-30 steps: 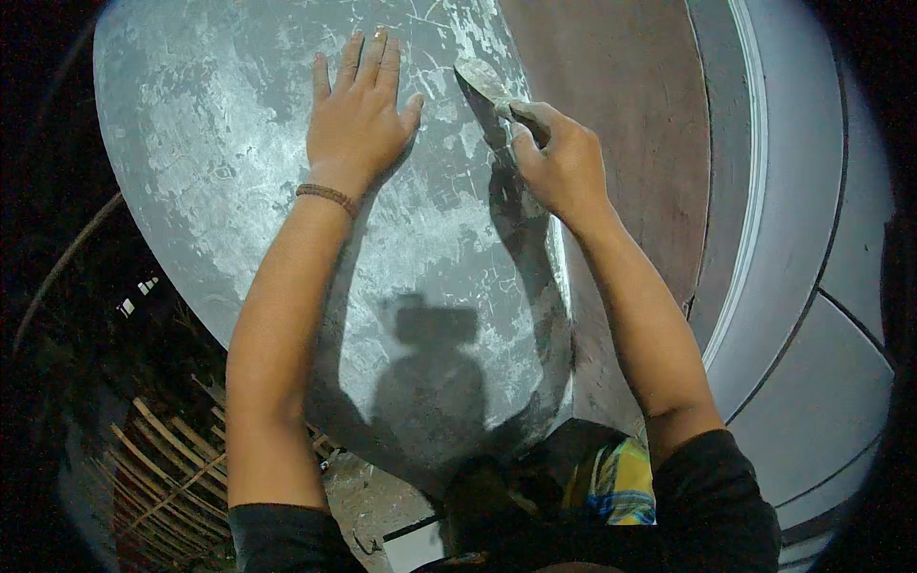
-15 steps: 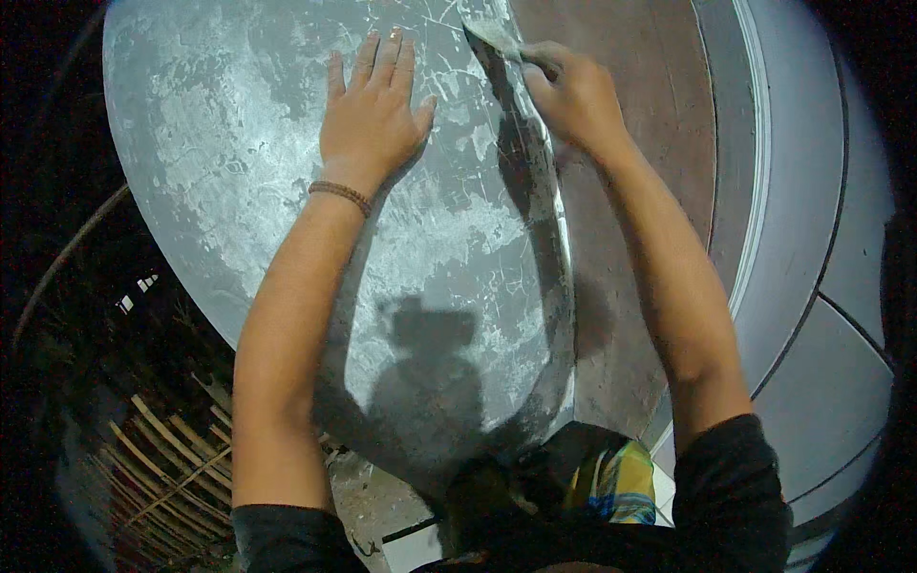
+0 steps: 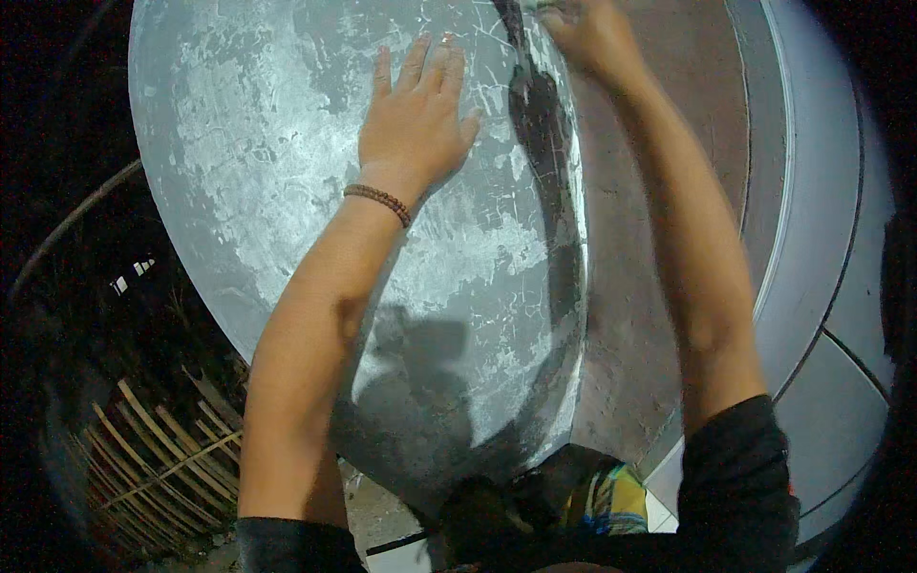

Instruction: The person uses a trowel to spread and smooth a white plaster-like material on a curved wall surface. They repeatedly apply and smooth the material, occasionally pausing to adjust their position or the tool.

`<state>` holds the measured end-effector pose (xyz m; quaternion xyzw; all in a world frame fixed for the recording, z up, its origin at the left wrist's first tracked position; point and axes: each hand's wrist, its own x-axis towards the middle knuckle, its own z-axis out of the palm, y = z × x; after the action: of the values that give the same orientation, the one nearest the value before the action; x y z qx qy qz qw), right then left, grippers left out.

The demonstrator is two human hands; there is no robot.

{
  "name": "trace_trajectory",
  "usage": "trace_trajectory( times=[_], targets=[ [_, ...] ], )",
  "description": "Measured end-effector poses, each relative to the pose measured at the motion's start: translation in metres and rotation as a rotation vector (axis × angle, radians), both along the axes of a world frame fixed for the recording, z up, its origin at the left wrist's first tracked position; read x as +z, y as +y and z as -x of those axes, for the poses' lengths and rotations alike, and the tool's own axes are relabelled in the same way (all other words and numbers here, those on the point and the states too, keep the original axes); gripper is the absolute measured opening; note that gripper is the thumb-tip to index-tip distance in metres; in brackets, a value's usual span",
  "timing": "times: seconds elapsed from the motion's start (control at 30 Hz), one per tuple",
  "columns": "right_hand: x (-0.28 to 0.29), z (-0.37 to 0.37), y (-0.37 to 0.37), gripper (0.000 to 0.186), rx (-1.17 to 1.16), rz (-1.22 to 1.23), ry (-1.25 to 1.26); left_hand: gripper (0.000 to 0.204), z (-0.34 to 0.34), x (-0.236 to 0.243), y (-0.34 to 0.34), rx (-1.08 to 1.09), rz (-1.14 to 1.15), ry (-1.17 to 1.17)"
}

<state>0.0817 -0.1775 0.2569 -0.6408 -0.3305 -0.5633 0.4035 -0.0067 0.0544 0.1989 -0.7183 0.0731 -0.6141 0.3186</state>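
My left hand (image 3: pixel 413 129) lies flat, fingers spread, on a grey wall surface (image 3: pixel 248 181) with whitish filler patches and fine crack lines. A beaded bracelet (image 3: pixel 379 201) circles that wrist. At the top edge of the view, my right hand (image 3: pixel 594 43) is closed round a putty knife (image 3: pixel 544 5); most of the tool is cut off by the frame or covered by the fingers. That hand is by the pale corner edge (image 3: pixel 579 205), where the grey face meets a brownish side face (image 3: pixel 635 315). Shadows of my arms and head fall across the grey face.
A bundle of thin bamboo sticks (image 3: pixel 162 458) is at the lower left in the dark. Light grey panels with dark joints (image 3: pixel 831 420) curve along the right. Yellow and blue checked cloth (image 3: pixel 611 501) shows low down near white floor tile (image 3: pixel 659 516).
My right hand has gone up along the corner edge with the putty knife, now mostly past the top of the view. The view has shifted slightly; my left hand still lies flat.
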Motion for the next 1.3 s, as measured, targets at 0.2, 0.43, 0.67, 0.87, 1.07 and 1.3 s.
trace_trajectory(
  times=[0.2,0.43,0.67,0.87,1.07,1.3],
  targets=[
    [0.027,-0.011,-0.021,0.032,-0.199,0.091,-0.229,0.068,0.008,-0.001,-0.004,0.047,0.002,0.029],
    [-0.304,0.050,0.005,0.032,0.030,-0.126,0.132,0.072,0.017,-0.001,-0.006,-0.003,0.035,0.077],
    [-0.292,0.060,-0.035,0.029,0.072,-0.025,0.287,0.071,0.009,0.000,-0.006,0.027,-0.014,-0.005],
    [-0.358,0.081,-0.013,0.029,0.089,0.008,0.413,0.069,0.007,-0.003,-0.003,-0.015,0.040,0.063],
    [-0.387,0.071,0.022,0.030,0.101,-0.130,0.217,0.072,0.018,-0.001,-0.003,0.022,0.017,0.093],
    [-0.115,0.008,-0.018,0.030,-0.026,0.036,-0.033,0.069,0.022,-0.004,-0.002,-0.059,0.025,0.061]
  ],
)
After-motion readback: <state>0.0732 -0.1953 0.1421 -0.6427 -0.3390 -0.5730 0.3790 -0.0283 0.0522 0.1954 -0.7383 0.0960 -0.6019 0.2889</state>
